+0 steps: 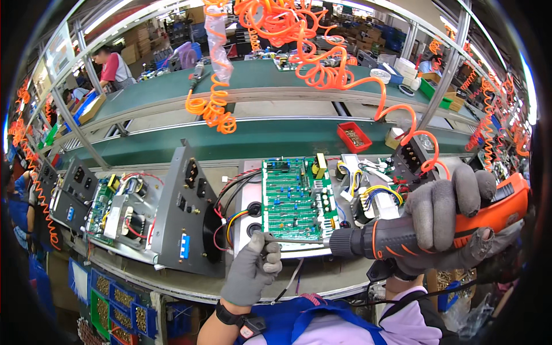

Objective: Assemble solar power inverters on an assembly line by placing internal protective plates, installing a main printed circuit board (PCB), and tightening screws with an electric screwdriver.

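Note:
My right hand (443, 210), in a grey glove, is wrapped round an orange and black power screwdriver (397, 237) held level, its chuck toward the left. From the chuck a thin bit (307, 241) reaches across the lower edge of a green circuit board (296, 201). At the bit's far end my left hand (253, 270), gloved too, has its fingers pinched together; whatever is between them is hidden. The board lies over an open metal chassis, with a grey panel (187, 201) standing upright to its left and coloured wires (237, 215) beside it.
Another open chassis (123, 207) sits to the left. A red bin (354, 137) of small brass-coloured parts stands beyond the board, by a green conveyor (276, 135). Coiled orange hoses (322, 63) hang overhead. Blue bins (122, 296) of screws hang at lower left. A person (115, 69) stands at far left.

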